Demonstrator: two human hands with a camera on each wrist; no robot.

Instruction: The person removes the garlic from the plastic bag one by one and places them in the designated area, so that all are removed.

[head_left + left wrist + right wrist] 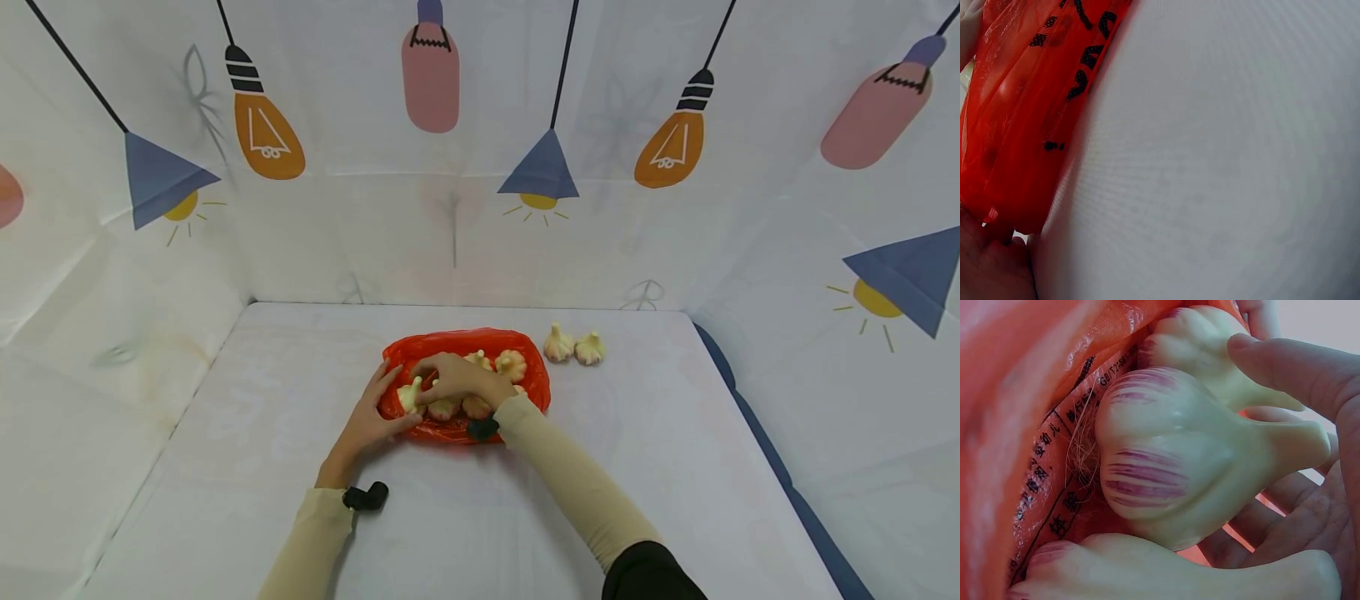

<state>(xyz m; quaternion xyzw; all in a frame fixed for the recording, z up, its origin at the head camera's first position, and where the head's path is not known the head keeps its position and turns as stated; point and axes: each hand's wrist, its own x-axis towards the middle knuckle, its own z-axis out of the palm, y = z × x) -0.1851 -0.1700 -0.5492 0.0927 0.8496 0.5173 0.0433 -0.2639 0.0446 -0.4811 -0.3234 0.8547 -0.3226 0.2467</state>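
Observation:
A red plastic bag (534,354) lies with its mouth spread wide, holding several garlic bulbs (511,365), pale with purple streaks. At the bag's left end my left hand (366,427) holds the edge, thumb on the near side and fingers on the far side. My right hand (457,377) reaches into the bag. Its thumb (1297,369) presses on the neck of a garlic bulb (1194,344) and its other fingers lie behind the bulbs. Part of that grip is hidden. A second bulb (1160,456) fills the middle of the right wrist view.
Two garlic bulbs (558,343) stand on the white table (637,450), right of the bag. Around the table hang white sheets printed with lamps and bulbs. A dark blue strip (761,450) runs along the right edge. Black printing shows on the bag.

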